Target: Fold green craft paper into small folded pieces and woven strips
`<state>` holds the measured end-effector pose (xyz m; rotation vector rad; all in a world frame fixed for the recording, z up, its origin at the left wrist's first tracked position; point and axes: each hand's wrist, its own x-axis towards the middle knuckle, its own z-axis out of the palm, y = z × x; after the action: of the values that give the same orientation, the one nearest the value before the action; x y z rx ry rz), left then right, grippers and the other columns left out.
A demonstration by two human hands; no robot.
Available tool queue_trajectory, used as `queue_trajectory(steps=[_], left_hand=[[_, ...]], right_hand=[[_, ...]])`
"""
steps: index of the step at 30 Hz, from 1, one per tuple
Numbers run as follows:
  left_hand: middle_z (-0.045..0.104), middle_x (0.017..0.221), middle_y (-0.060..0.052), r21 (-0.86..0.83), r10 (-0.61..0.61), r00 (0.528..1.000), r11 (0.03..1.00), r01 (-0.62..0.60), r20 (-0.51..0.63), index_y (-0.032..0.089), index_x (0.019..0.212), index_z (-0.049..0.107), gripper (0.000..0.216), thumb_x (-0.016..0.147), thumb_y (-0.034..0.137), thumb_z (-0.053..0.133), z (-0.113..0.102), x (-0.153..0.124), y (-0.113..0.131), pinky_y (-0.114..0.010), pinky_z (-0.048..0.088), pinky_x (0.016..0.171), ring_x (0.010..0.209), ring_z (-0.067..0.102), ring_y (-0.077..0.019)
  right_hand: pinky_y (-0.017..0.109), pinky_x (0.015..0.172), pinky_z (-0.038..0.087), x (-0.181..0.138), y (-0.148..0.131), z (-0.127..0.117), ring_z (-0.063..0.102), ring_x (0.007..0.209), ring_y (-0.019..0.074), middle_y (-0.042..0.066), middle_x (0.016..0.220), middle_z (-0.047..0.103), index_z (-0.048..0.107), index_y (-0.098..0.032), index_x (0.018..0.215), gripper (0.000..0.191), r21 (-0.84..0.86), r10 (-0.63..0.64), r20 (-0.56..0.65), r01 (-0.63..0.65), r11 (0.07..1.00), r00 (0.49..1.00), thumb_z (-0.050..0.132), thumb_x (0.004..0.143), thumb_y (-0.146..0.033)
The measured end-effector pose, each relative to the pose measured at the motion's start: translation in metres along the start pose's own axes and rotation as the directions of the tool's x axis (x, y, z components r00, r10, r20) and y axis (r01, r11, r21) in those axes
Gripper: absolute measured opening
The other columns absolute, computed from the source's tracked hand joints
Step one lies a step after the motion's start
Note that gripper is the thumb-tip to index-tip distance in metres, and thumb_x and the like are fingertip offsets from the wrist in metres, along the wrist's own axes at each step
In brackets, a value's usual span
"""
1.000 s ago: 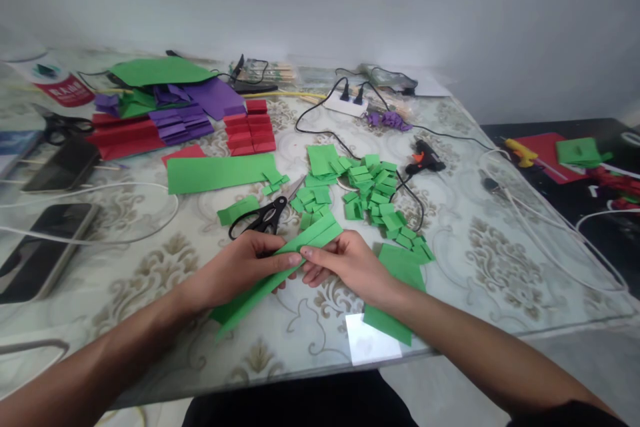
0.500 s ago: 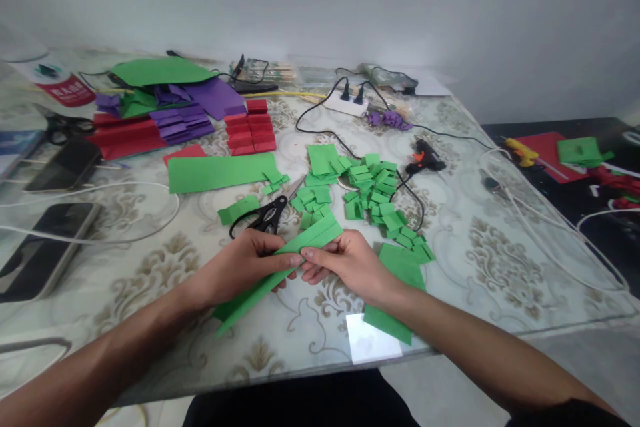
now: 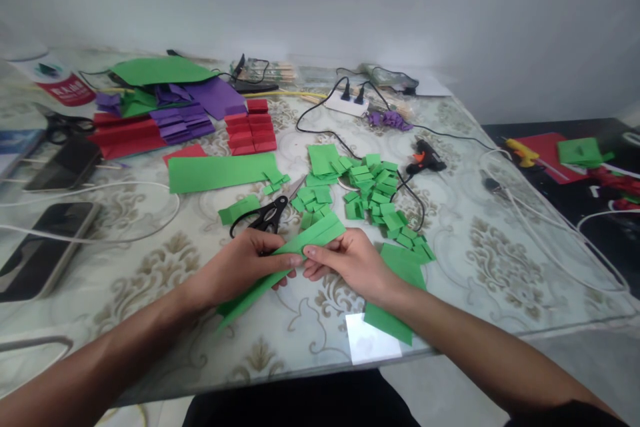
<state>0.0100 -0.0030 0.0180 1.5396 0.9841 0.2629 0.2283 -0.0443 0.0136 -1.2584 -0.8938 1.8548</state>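
Both my hands pinch a long folded green paper strip (image 3: 320, 232) that runs diagonally from lower left to upper right just above the table. My left hand (image 3: 240, 265) grips its middle with thumb on top. My right hand (image 3: 353, 260) pinches it just to the right, fingertips meeting the left thumb. Black-handled scissors (image 3: 265, 215) lie just beyond my left hand. Several small cut green paper pieces (image 3: 373, 190) are heaped behind my right hand. A larger green sheet (image 3: 395, 293) lies under my right wrist.
A long green sheet (image 3: 220, 171), red (image 3: 250, 130) and purple folded papers (image 3: 183, 121) lie at the back left. A black glue gun (image 3: 424, 157), a power strip (image 3: 345, 103) and cables sit at the back right. Two phones (image 3: 43, 247) rest at the left. The table edge (image 3: 380, 360) is near me.
Almost nothing; my hands and the strip shifted very slightly upward and rightward, grip unchanged.
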Motion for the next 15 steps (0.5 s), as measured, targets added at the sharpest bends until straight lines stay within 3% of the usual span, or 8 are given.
queue_trajectory(steps=[7, 15], left_hand=[[0.049, 0.057, 0.003, -0.004, -0.009, 1.000, 1.000, 0.009, -0.009, 0.017, 0.059, 0.061, 0.057, 0.094, 0.061, 0.065, -0.0060, -0.0010, 0.0002, -0.026, 0.029, 0.053, 0.056, 0.040, -0.0118], [0.055, 0.061, 0.002, -0.014, -0.002, 1.000, 1.000, 0.002, -0.018, 0.017, 0.065, 0.064, 0.048, 0.093, 0.055, 0.068, -0.0029, 0.0002, -0.0009, -0.027, 0.033, 0.057, 0.061, 0.048, -0.0142]], right_hand=[[0.029, 0.068, 0.065, 0.0000, -0.0015, -0.0016, 0.076, 0.061, 0.0168, 0.008, 0.067, 0.079, 0.082, -0.012, 0.069, 0.045, 0.041, -0.049, -0.054, 0.051, 0.998, 0.997, 0.097, 0.061, -0.053], [0.036, 0.078, 0.066, 0.0012, 0.0053, 0.0014, 0.078, 0.067, 0.0198, 0.010, 0.073, 0.081, 0.082, -0.012, 0.074, 0.048, 0.023, -0.024, 0.007, 0.024, 0.999, 1.000, 0.093, 0.065, -0.058]])
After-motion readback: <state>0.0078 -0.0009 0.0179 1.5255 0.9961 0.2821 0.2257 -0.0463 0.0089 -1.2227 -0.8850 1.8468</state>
